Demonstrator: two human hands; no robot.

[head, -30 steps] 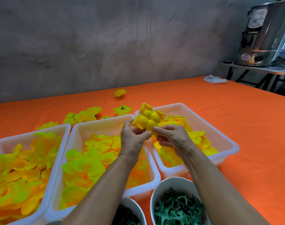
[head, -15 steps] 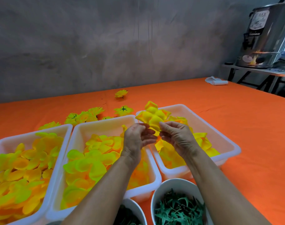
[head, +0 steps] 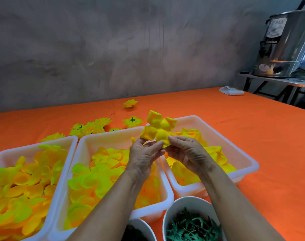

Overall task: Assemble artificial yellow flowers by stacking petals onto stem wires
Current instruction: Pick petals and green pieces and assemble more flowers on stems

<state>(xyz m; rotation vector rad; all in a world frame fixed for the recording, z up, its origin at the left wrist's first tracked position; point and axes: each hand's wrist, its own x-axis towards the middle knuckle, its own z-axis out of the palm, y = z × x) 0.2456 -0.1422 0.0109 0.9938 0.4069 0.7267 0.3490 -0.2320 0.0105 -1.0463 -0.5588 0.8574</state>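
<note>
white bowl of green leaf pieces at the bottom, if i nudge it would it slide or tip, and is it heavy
The white bowl looks wide and low, so it would probably slide on the orange cloth rather than tip. Its fill of thin green pieces suggests little added weight. The bowl's material is unclear, so its own weight is uncertain.

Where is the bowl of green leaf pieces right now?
In the head view, the bowl of green leaf pieces sits at the bottom edge, under the right forearm, just in front of the right tray.
</note>
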